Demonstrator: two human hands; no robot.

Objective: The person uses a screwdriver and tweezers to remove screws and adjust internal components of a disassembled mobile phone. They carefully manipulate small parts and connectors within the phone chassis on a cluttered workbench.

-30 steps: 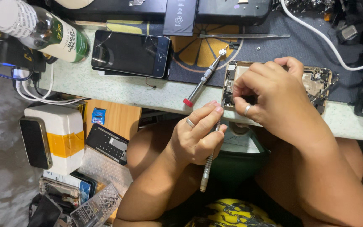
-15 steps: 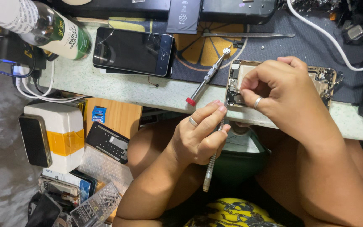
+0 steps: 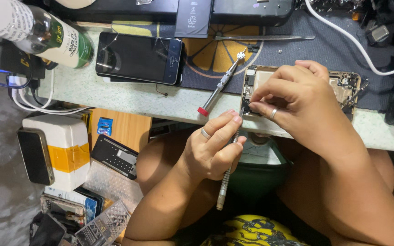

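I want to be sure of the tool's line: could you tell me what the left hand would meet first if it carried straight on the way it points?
Most likely the opened phone: the left hand aims its screwdriver at the phone's near edge, beside the right hand.

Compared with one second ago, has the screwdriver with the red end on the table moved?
No. The red-ended screwdriver lies at the same slant beside the black phone, its red end at the table edge.

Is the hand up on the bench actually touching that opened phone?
Touching. The head view shows the right hand lying over the opened phone, its fingertips pressed on the phone's near corner with no gap.
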